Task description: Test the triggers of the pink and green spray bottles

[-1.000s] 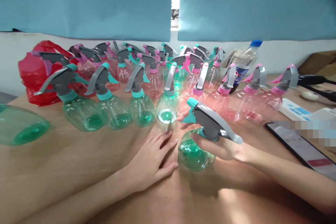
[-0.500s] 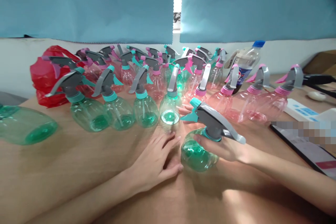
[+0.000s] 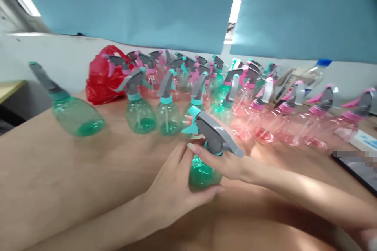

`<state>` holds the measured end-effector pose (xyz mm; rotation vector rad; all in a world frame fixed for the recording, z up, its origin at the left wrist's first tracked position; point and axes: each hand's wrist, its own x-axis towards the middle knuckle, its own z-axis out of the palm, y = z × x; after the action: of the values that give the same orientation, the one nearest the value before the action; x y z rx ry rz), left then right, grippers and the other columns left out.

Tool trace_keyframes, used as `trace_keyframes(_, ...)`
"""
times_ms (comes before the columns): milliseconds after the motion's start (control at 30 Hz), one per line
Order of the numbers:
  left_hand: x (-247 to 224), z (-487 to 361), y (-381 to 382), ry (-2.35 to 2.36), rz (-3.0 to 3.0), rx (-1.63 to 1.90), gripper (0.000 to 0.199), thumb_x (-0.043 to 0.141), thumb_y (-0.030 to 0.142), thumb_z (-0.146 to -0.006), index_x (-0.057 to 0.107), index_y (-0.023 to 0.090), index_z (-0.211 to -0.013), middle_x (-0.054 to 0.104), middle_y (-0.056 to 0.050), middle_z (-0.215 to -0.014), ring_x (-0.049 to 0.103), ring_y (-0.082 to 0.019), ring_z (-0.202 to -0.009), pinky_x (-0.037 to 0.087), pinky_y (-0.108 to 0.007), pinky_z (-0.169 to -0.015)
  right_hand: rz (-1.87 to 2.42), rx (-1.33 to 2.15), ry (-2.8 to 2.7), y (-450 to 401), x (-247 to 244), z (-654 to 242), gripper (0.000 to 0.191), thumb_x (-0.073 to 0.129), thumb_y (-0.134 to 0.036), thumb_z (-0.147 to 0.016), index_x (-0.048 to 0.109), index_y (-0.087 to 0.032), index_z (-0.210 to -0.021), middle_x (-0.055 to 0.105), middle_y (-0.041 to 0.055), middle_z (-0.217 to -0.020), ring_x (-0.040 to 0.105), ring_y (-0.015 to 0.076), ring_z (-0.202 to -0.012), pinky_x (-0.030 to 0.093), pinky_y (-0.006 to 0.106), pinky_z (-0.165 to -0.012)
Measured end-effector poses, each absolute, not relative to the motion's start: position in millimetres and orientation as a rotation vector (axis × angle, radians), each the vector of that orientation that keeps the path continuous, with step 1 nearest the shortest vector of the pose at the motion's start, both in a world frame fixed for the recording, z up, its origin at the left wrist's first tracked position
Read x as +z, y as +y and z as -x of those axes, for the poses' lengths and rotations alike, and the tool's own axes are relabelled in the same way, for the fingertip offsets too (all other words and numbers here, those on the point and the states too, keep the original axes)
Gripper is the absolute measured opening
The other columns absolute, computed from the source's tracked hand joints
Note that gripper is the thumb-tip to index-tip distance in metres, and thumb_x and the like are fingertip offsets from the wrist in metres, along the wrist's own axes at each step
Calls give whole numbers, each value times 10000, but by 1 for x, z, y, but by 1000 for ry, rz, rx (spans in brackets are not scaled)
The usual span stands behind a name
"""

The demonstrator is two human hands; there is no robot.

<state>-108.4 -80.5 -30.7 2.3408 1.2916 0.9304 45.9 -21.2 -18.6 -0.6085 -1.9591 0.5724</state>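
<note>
A green spray bottle (image 3: pixel 204 174) with a grey and turquoise trigger head stands slightly tilted before me, between both hands. My left hand (image 3: pixel 173 190) curves round the lower left of its body, thumb in front and fingertips partly hidden behind. Just under the turquoise collar, my right hand (image 3: pixel 231 164) grips the bottle from the right; its thumb shows and its other fingers are mostly hidden. Behind it stands a row of spray bottles: green ones such as this green bottle (image 3: pixel 141 119) to the left, pink ones such as this pink bottle (image 3: pixel 290 125) to the right.
Another green bottle (image 3: pixel 73 115) leans at the left. A red plastic bag (image 3: pixel 101 80) sits by the wall, near more spray bottles. At the right are a blue-capped drink bottle (image 3: pixel 316 74) and a dark-edged tablet-like device (image 3: pixel 355 172) on the wooden table (image 3: pixel 88 180).
My left hand has gone from lying open on the table to closing round the green bottle. My right hand still grips it. The camera view has turned left and tilted.
</note>
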Motion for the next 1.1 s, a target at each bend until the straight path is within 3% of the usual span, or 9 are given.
trace_keyframes(133, -29, 148, -97, 1510, -2329, 1098, 618, 727, 393, -784, 385, 304, -1291, 565, -41, -1237, 577, -299, -1151, 529, -438, -962, 556, 595, -1980, -25, -9, 7, 119, 606, -327, -858, 527, -241, -837, 572, 19, -866, 593, 190, -802, 546, 362, -690)
trace_keyframes(300, -28, 209, -111, 1715, -2254, 1136, 527, 700, 399, -807, 427, 312, -1250, 546, -45, -1241, 551, -300, -1189, 499, -466, -999, 402, 564, -2182, -21, 4, 52, 483, 713, -491, -774, 554, -219, -1140, 585, 95, -1115, 577, 268, -1059, 516, 426, -867)
trace_keyframes(400, -31, 247, -110, 1823, -2215, 1216, 503, 661, 470, -829, 455, 297, -1255, 482, -77, -1296, 506, -323, -1234, 452, -488, -1044, 476, 484, -2232, -14, 10, 62, 576, 686, -606, -751, 576, -218, -1163, 624, 94, -1095, 617, 252, -957, 541, 363, -706)
trace_keyframes(467, -33, 270, -103, 1928, -2236, 1290, 528, 647, 523, -825, 480, 264, -1254, 513, -99, -1213, 554, -329, -1151, 488, -481, -983, 599, 456, -2195, -8, 13, 64, 447, 604, -587, -833, 620, -218, -1084, 660, 88, -1060, 643, 217, -822, 517, 313, -586)
trace_keyframes(567, -31, 295, -86, 2001, -2276, 1279, 545, 643, 558, -818, 508, 228, -1231, 556, -105, -1160, 587, -326, -1077, 504, -478, -923, 811, 327, -2134, -2, 14, 66, 351, 573, -528, -881, 639, -216, -1029, 691, 77, -1054, 654, 184, -688, 515, 326, -598)
trace_keyframes(700, -25, 308, -63, 1997, -2334, 1226, 555, 668, 531, -812, 501, 213, -1235, 610, -90, -1133, 576, -317, -1075, 489, -478, -919, 1011, 167, -2147, -1, 12, 70, 428, 581, -517, -876, 613, -201, -1162, 727, 79, -996, 660, 189, -580, 527, 389, -681)
trace_keyframes(867, -18, 309, -48, 2074, -2397, 1183, 534, 705, 464, -805, 514, 171, -1209, 632, -92, -1128, 554, -314, -1072, 483, -465, -909, 1146, 79, -2192, 2, 8, 74, 574, 587, -526, -860, 576, -143, -1288, 743, 117, -914, 699, 286, -699, 511, 454, -763)
trace_keyframes(1000, -13, 310, -43, 2214, -2490, 1100, 544, 731, 488, -773, 566, 158, -1173, 599, -120, -1142, 507, -335, -1115, 461, -480, -946, 1197, 169, -2264, 10, 6, 78, 661, 572, -517, -872, 479, -126, -1397, 740, 111, -851, 711, 319, -750, 524, 434, -714)
trace_keyframes(1100, -10, 313, -39, 2277, -2550, 1042, 543, 729, 507, -766, 601, 140, -1145, 582, -136, -1122, 496, -340, -1114, 438, -485, -979, 1258, 359, -2271, 16, 8, 85, 728, 566, -517, -869, 380, -137, -1462, 733, 97, -792, 705, 295, -620, 537, 402, -585)
